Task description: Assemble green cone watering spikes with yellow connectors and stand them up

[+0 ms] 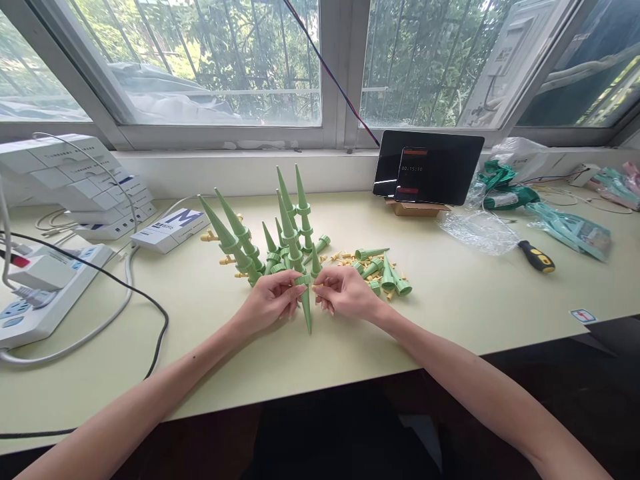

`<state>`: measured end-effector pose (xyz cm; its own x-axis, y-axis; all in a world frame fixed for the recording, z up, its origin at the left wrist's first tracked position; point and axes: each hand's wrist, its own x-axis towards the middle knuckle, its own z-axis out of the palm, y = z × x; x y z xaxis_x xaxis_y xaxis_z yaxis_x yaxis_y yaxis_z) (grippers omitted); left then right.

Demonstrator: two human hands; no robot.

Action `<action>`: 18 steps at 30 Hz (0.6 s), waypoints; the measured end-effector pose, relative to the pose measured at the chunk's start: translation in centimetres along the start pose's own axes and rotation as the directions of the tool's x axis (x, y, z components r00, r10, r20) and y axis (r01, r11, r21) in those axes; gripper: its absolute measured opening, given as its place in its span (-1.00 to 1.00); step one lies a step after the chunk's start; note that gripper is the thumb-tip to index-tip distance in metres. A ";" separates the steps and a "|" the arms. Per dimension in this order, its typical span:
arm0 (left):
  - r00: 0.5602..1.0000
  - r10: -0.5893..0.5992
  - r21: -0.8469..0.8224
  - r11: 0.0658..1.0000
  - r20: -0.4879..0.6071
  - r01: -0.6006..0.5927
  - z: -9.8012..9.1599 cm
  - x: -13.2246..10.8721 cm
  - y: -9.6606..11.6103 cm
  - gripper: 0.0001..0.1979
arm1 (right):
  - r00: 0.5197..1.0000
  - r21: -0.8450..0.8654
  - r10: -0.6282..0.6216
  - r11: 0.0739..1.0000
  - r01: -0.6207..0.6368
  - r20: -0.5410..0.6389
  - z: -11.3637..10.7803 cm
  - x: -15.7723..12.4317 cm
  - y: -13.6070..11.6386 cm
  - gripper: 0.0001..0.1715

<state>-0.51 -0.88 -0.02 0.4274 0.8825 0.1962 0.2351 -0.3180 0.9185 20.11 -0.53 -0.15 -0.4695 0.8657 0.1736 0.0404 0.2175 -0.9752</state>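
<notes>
head view | forward and down over desk [475,313] | window [215,67] beyond | left hand [270,301], right hand [347,293] close

Bright daylight comes in through the window [220,67] and makes the desk [450,307] below it light with soft shadows, while the edges bend and look a little blurry.

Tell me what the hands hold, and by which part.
The left hand holds a green spike by its wide collar end, pointed tip free. The right hand pinches at the same collar, perhaps with a small yellow piece.
</notes>
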 end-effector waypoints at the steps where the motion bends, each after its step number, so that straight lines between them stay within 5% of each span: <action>1: 1.000 -0.006 -0.004 1.000 0.006 0.006 0.0 0.0 0.0 -0.81 | 1.000 -0.014 -0.011 1.000 0.011 -0.001 0.0 0.0 0.0 -0.84; 9: 0.999 -0.038 -0.031 0.999 0.018 0.038 0.1 0.2 0.3 -0.81 | 0.995 -0.140 -0.095 0.986 0.094 -0.004 -0.1 -0.1 0.3 -0.83; 18: 1.000 -0.015 -0.025 1.000 0.001 0.015 0.1 0.2 0.7 -0.79 | 1.000 -0.022 -0.030 0.999 0.030 -0.004 0.0 -0.1 0.1 -0.82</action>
<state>-0.17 -1.01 0.60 0.4250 0.8867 0.1819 0.2198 -0.2961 0.9295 20.13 -0.57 -0.23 -0.4672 0.8604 0.2034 0.0457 0.2533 -0.9663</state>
